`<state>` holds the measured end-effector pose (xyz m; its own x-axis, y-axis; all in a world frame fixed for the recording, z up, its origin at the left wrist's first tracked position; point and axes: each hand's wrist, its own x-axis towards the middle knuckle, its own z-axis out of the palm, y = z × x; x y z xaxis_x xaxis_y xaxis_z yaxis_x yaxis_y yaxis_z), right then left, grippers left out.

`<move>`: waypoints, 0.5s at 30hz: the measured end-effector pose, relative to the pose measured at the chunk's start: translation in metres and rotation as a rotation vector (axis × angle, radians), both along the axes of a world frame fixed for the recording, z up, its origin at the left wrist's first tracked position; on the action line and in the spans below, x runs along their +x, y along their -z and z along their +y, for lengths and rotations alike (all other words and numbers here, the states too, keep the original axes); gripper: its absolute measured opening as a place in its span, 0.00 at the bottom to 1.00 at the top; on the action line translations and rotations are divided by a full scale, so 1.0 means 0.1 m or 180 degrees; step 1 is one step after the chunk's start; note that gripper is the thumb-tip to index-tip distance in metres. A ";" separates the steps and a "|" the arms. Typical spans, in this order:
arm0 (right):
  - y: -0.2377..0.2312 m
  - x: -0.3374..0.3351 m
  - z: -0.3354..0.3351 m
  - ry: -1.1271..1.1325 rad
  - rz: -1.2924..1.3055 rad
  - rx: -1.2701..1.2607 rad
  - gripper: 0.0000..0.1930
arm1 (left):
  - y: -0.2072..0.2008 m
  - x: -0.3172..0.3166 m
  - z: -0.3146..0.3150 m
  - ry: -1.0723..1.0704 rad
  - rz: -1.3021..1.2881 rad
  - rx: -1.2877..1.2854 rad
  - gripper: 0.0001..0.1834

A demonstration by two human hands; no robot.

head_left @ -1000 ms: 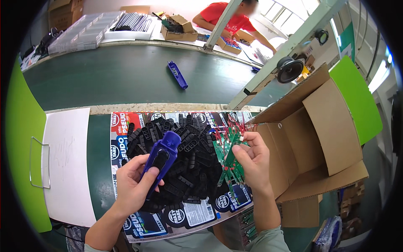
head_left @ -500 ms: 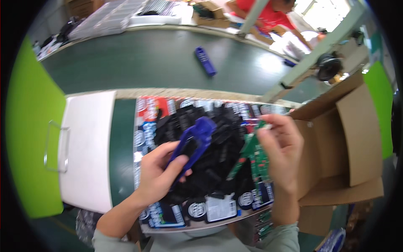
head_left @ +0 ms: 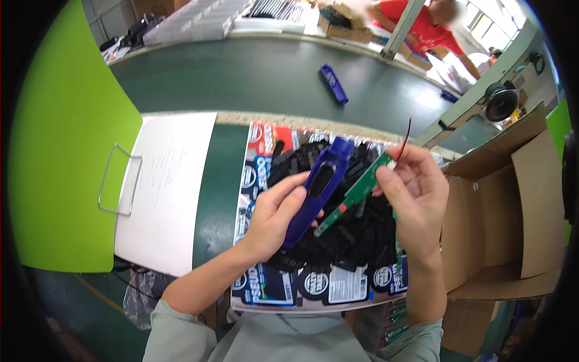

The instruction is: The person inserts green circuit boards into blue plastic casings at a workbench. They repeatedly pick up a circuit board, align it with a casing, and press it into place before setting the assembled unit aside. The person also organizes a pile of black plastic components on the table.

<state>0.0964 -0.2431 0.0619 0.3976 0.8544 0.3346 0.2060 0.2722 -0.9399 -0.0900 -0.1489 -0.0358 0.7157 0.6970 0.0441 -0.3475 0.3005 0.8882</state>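
A long, smooth blue plastic casing (head_left: 313,207) with a black oval inset (head_left: 320,180) was gripped at a slant in the left hand (head_left: 273,218), over a heap of small black pieces (head_left: 347,242). A flat, tapering green circuit board (head_left: 358,192) was pinched in the right hand (head_left: 416,199), just beside the casing; from its upper end a thin red wire (head_left: 404,142), perhaps more than one, was curved upward.

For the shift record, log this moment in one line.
left hand: holds blue casing | right hand: holds green circuit board with red wire | below: heaped black parts
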 end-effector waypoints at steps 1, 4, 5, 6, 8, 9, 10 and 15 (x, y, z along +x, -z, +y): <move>0.00 -0.05 0.04 -0.0029 0.0048 0.0042 0.14 | 0.01 0.01 -0.01 -0.0054 0.0115 0.0004 0.23; 0.10 -0.15 0.07 -0.0082 0.0075 -0.0038 0.14 | 0.07 0.02 -0.03 -0.0163 0.0090 0.0077 0.22; 0.12 -0.18 0.10 -0.0088 0.0031 -0.0051 0.14 | 0.05 0.02 -0.03 -0.0123 0.0082 -0.0006 0.22; 0.15 -0.20 0.11 -0.0128 0.0005 -0.0065 0.14 | 0.06 0.01 -0.01 -0.0117 0.0049 -0.0094 0.22; 0.19 -0.26 0.14 -0.0202 -0.0045 -0.0090 0.13 | 0.07 0.00 0.02 -0.0098 -0.0018 -0.0265 0.22; 0.22 -0.28 0.15 -0.0209 -0.0104 -0.0053 0.13 | 0.05 -0.01 0.02 -0.0089 -0.0047 -0.0269 0.22; 0.24 -0.30 0.16 -0.0234 -0.0101 -0.0034 0.13 | 0.04 -0.01 0.01 -0.0095 -0.0026 -0.0257 0.22; 0.31 -0.35 0.17 -0.0291 -0.0122 -0.0115 0.13 | 0.02 -0.01 0.01 -0.0097 0.0005 -0.0149 0.22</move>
